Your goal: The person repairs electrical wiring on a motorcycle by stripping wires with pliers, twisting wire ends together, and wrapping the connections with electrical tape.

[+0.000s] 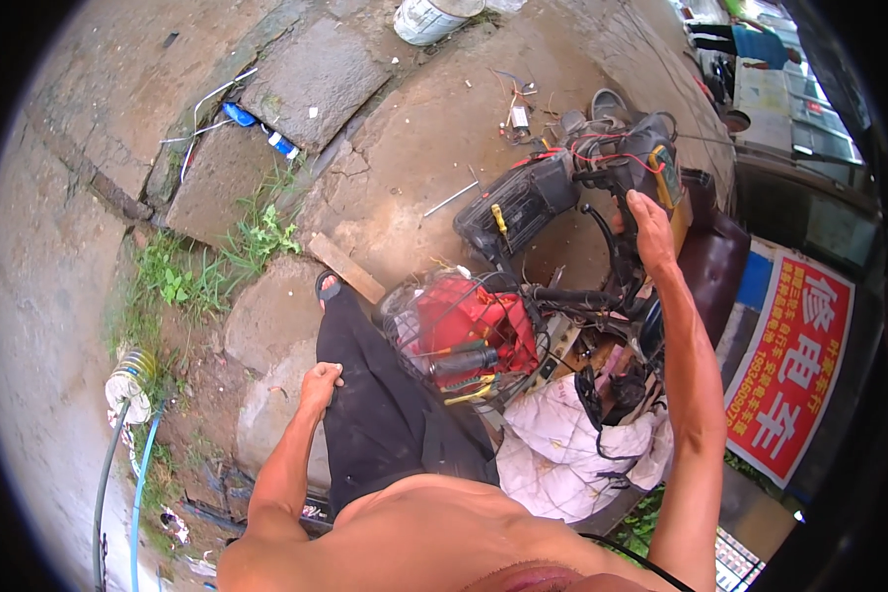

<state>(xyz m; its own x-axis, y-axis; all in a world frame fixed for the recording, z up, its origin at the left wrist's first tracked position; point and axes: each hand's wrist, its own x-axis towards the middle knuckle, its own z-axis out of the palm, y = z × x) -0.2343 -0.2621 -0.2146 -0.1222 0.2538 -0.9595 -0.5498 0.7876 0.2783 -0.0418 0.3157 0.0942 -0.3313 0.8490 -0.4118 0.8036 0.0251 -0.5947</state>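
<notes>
The right hand (651,232) is stretched out over a dark device with red wires (617,158), its fingers laid flat and close together on the device's top next to one yellow meter (667,176); whether they clasp anything underneath cannot be told. Just left of that hand lies one black ribbed box (521,202) with a single yellow-handled tool (499,219) resting on it. Nearer the body from the hand sits one wire basket (405,326) holding one red power tool (469,321) and a few black and yellow handled tools, too tangled to count. Below the right forearm is one crumpled white cloth bag (553,444). The left hand (321,383) is curled shut on the dark trouser leg (365,414) at the knee, one sandalled foot (328,287) showing beyond it and one wooden plank (345,266) just past the foot. Farther out from the left hand, two hoses (118,474), one grey and one blue, run along the ground beside one coil of wire (133,380). Well beyond both hands are two blue pipe fittings (257,128) between the paving slabs, one white bucket (429,18) at the top edge, and one red signboard (789,365) to the right of the right arm.
</notes>
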